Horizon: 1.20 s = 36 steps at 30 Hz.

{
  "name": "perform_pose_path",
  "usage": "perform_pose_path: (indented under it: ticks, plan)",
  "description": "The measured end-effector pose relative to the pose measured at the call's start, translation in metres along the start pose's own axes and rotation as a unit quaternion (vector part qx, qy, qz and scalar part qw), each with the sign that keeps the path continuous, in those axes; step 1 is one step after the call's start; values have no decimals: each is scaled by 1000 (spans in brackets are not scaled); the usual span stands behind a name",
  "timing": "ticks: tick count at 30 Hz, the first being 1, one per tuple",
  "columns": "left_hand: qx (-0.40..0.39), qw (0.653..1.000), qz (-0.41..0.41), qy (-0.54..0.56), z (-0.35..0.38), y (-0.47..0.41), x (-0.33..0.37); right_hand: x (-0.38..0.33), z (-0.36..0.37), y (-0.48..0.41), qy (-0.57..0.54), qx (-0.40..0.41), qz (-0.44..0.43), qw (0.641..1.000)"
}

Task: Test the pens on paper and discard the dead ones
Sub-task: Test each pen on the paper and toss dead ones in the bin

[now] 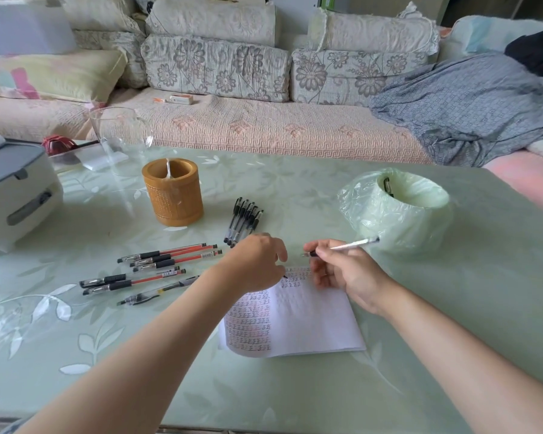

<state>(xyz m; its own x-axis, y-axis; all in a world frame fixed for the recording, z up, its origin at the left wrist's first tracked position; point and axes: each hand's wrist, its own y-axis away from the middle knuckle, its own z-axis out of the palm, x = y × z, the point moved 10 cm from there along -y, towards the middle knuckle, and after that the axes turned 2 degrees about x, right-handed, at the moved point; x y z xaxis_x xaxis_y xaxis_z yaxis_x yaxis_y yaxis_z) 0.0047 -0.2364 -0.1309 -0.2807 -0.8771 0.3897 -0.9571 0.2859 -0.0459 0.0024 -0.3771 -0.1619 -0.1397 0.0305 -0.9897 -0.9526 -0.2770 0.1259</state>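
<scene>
My right hand [342,270] grips a white-barrelled pen [355,244] just above the top of the paper [314,321], with its tip pointing left and its rear toward the bag-lined bin [398,214]. My left hand [257,261] is curled over the paper's top left corner and pinches a small dark piece, likely the pen's cap [285,276], which is mostly hidden. Rows of red and black test marks cover the paper's left half. Several black pens [243,223] lie bunched behind my left hand. Several red-barrelled pens [170,256] lie to the left. One dark pen shows inside the bin.
A bamboo pen holder [173,192] stands at the back left of the green table [295,396]. A white appliance with a grey lid [13,195] sits at the left edge, with a glass jug [119,136] behind. A sofa runs along the far side.
</scene>
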Motion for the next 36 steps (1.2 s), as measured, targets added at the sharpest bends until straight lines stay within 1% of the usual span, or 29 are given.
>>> perform_pose_path:
  ticks: [7, 12, 15, 20, 23, 26, 29, 36]
  plan:
    - [25, 1000, -1, 18, 9, -6, 1, 5, -6, -2, 59, 31, 20, 998]
    - [34, 999, -5, 32, 10, -8, -5, 4, -8, -5, 158, 47, -4, 986]
    - [49, 998, -1, 33, 10, -7, -6, -1, -7, -6, 215, 46, -34, 975]
    - [77, 996, 5, 32, 11, -7, -7, 1, 0, -9, 211, 6, -52, 976]
    - [72, 997, -2, 35, 12, -7, -7, 4, 1, -10, 203, -5, -62, 977]
    - [63, 997, -2, 35, 16, -9, -9, 0, 3, -9, 238, -4, -98, 966]
    - [72, 997, -5, 35, 16, -9, -9, -4, 6, -9, 271, 1, -130, 954]
    - [73, 996, -23, 47, 17, -11, -12, -3, 7, -8, 307, -5, -133, 942]
